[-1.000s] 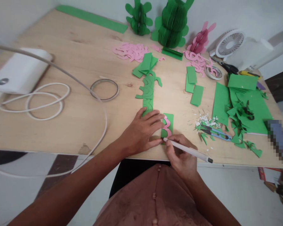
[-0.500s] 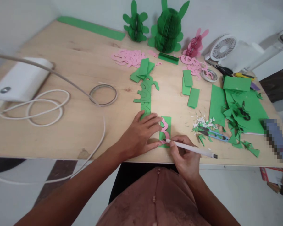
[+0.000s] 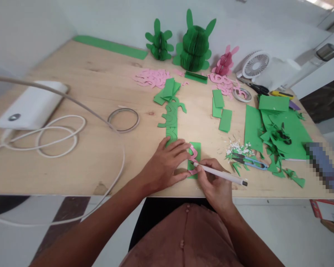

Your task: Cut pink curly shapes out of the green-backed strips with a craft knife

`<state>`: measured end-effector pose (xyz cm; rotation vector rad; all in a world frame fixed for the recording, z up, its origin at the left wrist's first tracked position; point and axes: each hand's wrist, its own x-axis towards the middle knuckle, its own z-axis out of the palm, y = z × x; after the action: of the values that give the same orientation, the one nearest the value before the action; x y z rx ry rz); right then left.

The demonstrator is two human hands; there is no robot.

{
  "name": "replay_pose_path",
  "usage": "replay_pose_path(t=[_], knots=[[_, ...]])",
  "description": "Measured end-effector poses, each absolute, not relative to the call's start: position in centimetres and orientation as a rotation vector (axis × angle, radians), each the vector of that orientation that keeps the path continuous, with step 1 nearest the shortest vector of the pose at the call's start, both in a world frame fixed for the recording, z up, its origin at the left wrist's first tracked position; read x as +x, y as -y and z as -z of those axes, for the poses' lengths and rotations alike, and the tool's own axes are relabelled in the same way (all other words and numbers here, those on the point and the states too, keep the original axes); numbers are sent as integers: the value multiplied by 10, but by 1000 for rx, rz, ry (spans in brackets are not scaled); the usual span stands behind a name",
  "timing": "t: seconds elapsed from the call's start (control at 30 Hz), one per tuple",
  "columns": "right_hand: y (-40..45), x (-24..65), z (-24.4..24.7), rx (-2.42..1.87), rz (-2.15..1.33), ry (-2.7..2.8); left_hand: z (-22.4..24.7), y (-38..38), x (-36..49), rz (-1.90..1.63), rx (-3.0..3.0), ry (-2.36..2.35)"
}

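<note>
My right hand (image 3: 217,183) is closed around a white pen (image 3: 221,173) with a dark end. Its tip touches the edge of a curvy pink paper cutout (image 3: 194,152). That cutout lies on a small green paper rectangle (image 3: 197,145) near the table's front edge. Flat on the table, my left hand (image 3: 167,163) has its fingers spread, with fingertips pressing the left side of the cutout and green piece. Just beyond the left fingers is a green paper strip (image 3: 172,121) with curved shapes marked and partly cut.
Blue thread snips (image 3: 250,161) lie among paper scraps at the right. Green sheets (image 3: 253,128), pink cutouts (image 3: 153,77), tape rolls and a fan (image 3: 256,65) surround the work. Honeycomb paper figures (image 3: 195,48) stand at the back. A white cable (image 3: 122,155) crosses the left side.
The view has tilted up slightly, so the table sits lower in it. The pen tip has moved a little farther from me along the pink cutout. My left hand stays on the paper.
</note>
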<state>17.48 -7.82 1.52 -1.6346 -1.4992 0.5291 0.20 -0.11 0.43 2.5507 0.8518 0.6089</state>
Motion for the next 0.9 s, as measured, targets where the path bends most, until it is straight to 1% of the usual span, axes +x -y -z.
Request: replay_pose_path(t=[0.17,0.37,0.9], knots=[[72,172,-15,-1622,-519,1536,-5,2,2,-607,2544,-847],[72,175,-6,-1591,-586,1500,-7,2,2,-618,2542,-847],[72,174,-5,-1622,-555,1514,-6,1,1,-600,2527,-842]])
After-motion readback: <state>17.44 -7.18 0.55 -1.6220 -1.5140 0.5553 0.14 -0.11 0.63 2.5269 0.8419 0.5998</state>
